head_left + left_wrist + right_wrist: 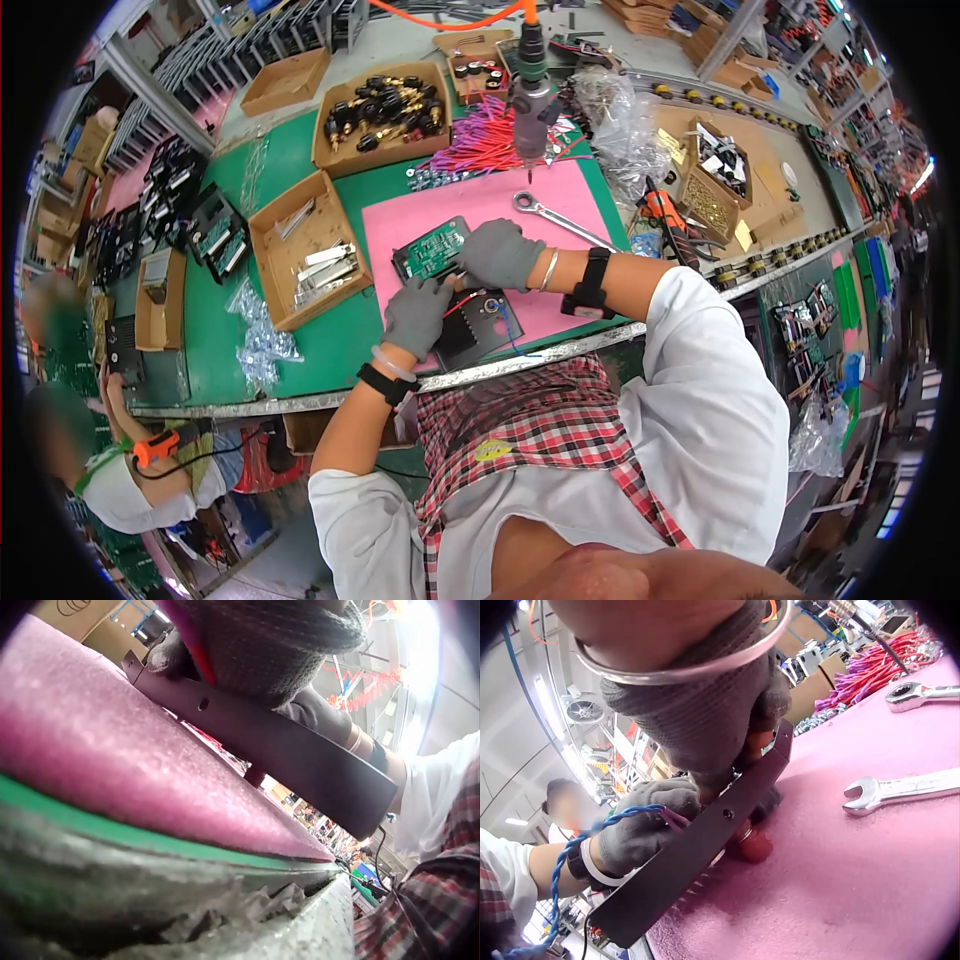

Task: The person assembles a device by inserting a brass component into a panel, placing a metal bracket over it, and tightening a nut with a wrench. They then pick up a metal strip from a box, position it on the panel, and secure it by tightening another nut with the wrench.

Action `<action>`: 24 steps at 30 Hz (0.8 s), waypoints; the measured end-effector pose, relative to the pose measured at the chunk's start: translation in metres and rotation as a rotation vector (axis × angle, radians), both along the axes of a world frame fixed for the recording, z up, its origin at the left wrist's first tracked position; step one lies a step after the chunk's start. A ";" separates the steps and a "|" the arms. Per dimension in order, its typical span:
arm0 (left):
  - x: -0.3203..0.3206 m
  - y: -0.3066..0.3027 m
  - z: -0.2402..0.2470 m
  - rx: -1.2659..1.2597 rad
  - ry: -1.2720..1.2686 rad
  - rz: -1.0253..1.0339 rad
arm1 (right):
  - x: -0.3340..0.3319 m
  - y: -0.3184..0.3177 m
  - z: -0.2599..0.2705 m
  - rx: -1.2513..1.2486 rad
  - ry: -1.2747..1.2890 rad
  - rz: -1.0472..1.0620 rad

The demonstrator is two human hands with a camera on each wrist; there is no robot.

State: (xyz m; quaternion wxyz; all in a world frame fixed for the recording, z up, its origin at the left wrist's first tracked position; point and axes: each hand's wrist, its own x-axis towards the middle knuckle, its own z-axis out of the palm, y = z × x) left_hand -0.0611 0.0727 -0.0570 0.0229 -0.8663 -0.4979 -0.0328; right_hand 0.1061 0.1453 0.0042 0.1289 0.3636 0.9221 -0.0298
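A black metal panel [468, 335] with fittings and wires on it lies over the pink mat [585, 215] in the head view. In both wrist views it is tilted, raised along one side. My gloved left hand [415, 318] grips its left side. Bent over its far end are the fingers of my gloved right hand [500, 255], holding it there; the fingertips are partly hidden. A red knob-like part [754, 847] sticks out below the panel. From it runs a twisted blue wire [561, 874]. Just behind is a green circuit board [432, 250] in a dark frame.
A ratchet wrench [560, 218] lies right of my hands. A power screwdriver [533, 115] hangs over the mat's back edge. Red and purple wires [490, 140], a box of black and brass fittings [385, 115] and a parts box [310, 250] stand around. Another person works at left.
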 end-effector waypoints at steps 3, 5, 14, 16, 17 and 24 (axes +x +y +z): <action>0.001 -0.001 0.002 0.027 -0.012 0.000 | 0.006 -0.003 0.011 -0.045 0.103 -0.060; 0.000 -0.005 0.000 0.034 -0.025 0.006 | 0.011 -0.001 0.005 -0.113 0.161 -0.029; -0.001 -0.003 -0.002 0.011 -0.075 0.022 | 0.014 0.003 -0.005 -0.151 0.157 -0.074; -0.001 -0.003 -0.002 0.000 -0.063 0.024 | 0.019 0.004 -0.010 -0.166 0.322 -0.041; -0.001 -0.003 -0.001 -0.003 -0.054 0.019 | 0.015 0.004 -0.014 -0.147 0.251 -0.038; -0.001 -0.004 -0.006 -0.002 -0.021 0.012 | 0.025 0.007 0.002 0.025 0.289 -0.070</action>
